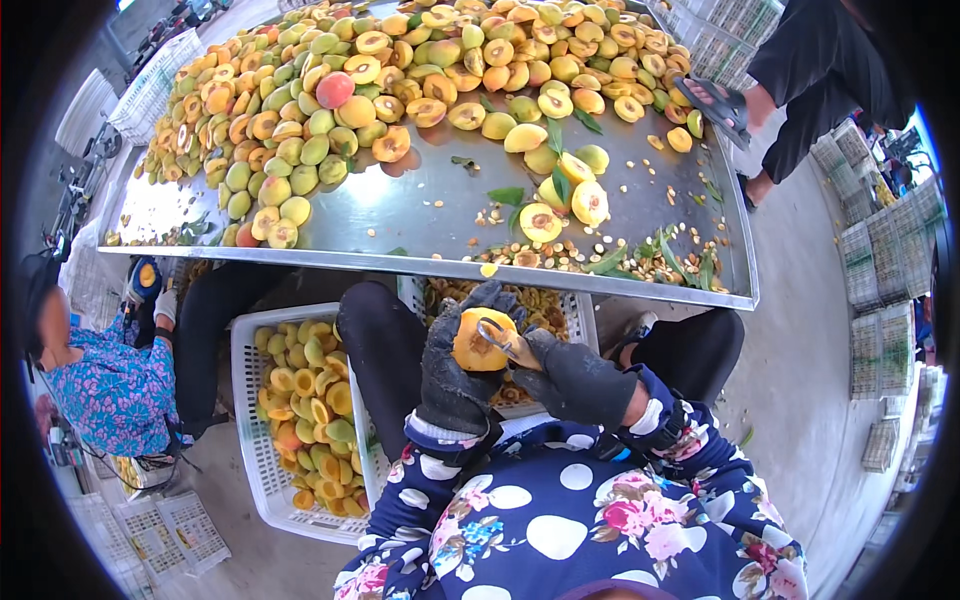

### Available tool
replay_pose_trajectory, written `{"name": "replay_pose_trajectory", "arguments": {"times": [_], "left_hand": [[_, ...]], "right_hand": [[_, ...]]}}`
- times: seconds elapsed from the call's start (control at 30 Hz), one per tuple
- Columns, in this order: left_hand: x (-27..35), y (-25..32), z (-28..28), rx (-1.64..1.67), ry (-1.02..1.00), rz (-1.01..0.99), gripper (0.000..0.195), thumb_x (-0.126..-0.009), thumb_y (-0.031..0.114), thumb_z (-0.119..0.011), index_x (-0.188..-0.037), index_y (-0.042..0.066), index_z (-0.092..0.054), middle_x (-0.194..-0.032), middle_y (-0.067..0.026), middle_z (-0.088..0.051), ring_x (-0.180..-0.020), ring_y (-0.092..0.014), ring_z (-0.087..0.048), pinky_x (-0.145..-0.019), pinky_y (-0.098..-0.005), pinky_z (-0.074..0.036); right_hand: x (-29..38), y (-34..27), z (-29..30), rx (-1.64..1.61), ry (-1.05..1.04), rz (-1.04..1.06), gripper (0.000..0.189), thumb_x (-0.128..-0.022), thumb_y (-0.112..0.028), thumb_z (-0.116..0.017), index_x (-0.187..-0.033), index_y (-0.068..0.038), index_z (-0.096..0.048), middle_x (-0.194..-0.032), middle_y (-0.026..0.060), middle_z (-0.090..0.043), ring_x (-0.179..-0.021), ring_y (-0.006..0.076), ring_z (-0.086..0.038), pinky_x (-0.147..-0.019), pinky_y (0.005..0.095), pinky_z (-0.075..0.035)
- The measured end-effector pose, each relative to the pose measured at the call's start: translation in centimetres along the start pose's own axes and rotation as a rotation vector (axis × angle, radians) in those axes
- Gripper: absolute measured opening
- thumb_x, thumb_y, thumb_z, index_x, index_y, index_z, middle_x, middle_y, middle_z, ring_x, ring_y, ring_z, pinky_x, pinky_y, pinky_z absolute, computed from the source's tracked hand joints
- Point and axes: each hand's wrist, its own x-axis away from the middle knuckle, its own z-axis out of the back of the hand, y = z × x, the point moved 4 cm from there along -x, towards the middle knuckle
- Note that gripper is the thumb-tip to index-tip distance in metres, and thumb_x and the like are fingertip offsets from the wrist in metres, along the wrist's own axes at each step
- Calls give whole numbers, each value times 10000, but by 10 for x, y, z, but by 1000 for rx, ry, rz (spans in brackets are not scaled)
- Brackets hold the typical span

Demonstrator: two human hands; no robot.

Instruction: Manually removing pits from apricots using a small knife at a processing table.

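Note:
My left hand [448,382], in a dark work glove, holds a yellow peach half [471,351] with its cut face turned up and towards the right. My right hand [581,379], gloved too, grips a pitting tool [523,352] with a curved metal loop and a light handle. The loop lies against the cut face; whether it has gone into the flesh I cannot tell. Both hands are above a white plastic crate [587,319] of peach scraps between my knees. To its left, a larger white crate [249,405] holds pitted peach halves [322,412].
A metal-topped table [337,217] ahead bears a heap of peaches [300,112], many halved, plus loose pits and leaves. A seated co-worker [112,375] is at the left, holding fruit. Another person's sandalled foot [716,109] rests at the table's right edge. Crates [881,352] stand at the right.

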Motion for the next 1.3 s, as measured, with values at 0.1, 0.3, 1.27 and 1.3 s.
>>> {"name": "replay_pose_trajectory", "arguments": {"times": [0.1, 0.3, 1.27, 1.3], "left_hand": [[2, -3, -4, 129, 16, 49, 388, -748, 48, -612, -1128, 3, -551, -1068, -116, -608, -945, -184, -598, -847, -287, -454], [2, -11, -6, -19, 16, 37, 341, -742, 29, -621, -1079, 8, -572, -990, -106, -632, -900, -184, -610, -816, -291, -469], [14, -51, -4, -229, 255, -118, 283, -817, 146, -532, -1046, -14, -579, -1052, -167, -604, -1022, -316, -556, -967, -427, -362], [15, -55, -3, -234, 274, -111, 294, -807, 157, -551, -1045, -14, -577, -1038, -167, -606, -1008, -325, -559, -951, -428, -376]], "right_hand": [[-1, -3, 1, 23, 28, 12, 312, -812, -159, -578, -1023, 54, -495, -735, 241, -572, -659, 392, -582, -570, 433, -458], [-3, 1, -4, 53, -89, -83, 334, -815, -167, -575, -1041, 60, -477, -704, 235, -566, -622, 383, -573, -533, 437, -439], [-1, 15, -29, -148, -58, -78, 354, -833, -156, -560, -1097, 39, -430, -758, 201, -569, -630, 303, -582, -554, 392, -446], [0, 14, -29, -81, -52, -34, 361, -829, -157, -566, -1094, 47, -431, -766, 217, -568, -643, 331, -579, -562, 401, -444]]}}
